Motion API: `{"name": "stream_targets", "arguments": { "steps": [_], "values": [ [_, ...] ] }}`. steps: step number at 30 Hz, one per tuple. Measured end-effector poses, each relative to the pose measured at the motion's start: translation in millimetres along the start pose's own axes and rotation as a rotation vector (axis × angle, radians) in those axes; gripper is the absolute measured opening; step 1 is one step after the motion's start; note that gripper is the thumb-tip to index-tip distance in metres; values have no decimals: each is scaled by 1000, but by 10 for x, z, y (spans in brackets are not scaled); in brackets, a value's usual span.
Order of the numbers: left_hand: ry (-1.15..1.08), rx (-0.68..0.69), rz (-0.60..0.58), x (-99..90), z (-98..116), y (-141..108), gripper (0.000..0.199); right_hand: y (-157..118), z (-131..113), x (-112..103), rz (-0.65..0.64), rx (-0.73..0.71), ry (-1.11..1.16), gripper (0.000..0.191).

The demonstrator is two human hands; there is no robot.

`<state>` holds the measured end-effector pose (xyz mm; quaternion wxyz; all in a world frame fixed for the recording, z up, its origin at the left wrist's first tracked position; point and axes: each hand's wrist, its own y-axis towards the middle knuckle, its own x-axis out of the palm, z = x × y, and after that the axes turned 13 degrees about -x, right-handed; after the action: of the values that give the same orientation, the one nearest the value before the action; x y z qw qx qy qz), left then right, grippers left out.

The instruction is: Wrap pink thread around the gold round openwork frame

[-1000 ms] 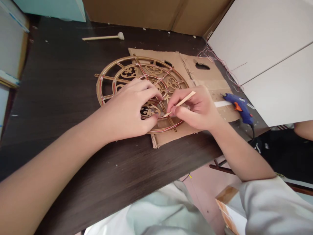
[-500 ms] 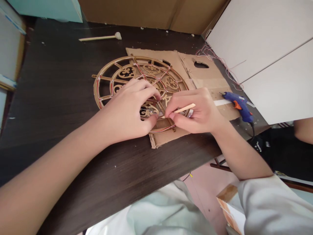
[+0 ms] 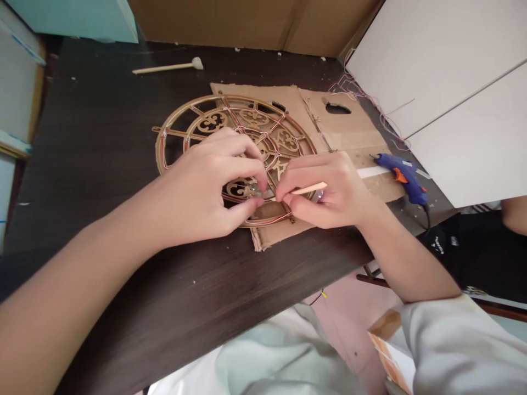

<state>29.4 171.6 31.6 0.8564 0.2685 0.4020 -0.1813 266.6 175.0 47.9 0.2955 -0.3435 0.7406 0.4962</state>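
A round, gold-brown openwork frame (image 3: pixel 169 119) with scroll ornaments lies on the cardboard and table, with red and white wires along its ribs. My left hand (image 3: pixel 206 184) is over its near left part, thumb and forefinger closing on a small clear glassy piece (image 3: pixel 254 190). In my right hand (image 3: pixel 325 189) a thin wooden stick (image 3: pixel 309 188) is pinched, its lower tip down at the frame's near right rim and partly hidden by the fingers. Another shiny clear bit (image 3: pixel 318 195) shows by the right palm; whether it is held I cannot tell.
Under the frame is a flattened cardboard sheet (image 3: pixel 362 129) with cut holes. A blue glue gun (image 3: pixel 402 174) rests at its right edge. Loose thin wires (image 3: pixel 376 107) trail beside the white panel. A stick with a whitish lump (image 3: pixel 168 68) lies at the back. Part of another person (image 3: pixel 473 247) shows at right.
My left hand has shifted slightly left, and its forefinger has come down toward the thumb at the clear piece. The right hand with the wooden stick stays almost in place.
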Motion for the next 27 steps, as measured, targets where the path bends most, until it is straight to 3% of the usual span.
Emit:
{"name": "stream_targets", "arguments": {
  "steps": [12,19,27],
  "values": [
    [103,-69,-154,-103,73,-4,24,4,28,-20,24,95,101,18],
    [203,-302,-69,-71,251,-59,23,-2,78,20,69,125,148,16],
    [300,-417,-75,-65,337,-72,21,2,58,21,71,127,140,17]
  ]
}}
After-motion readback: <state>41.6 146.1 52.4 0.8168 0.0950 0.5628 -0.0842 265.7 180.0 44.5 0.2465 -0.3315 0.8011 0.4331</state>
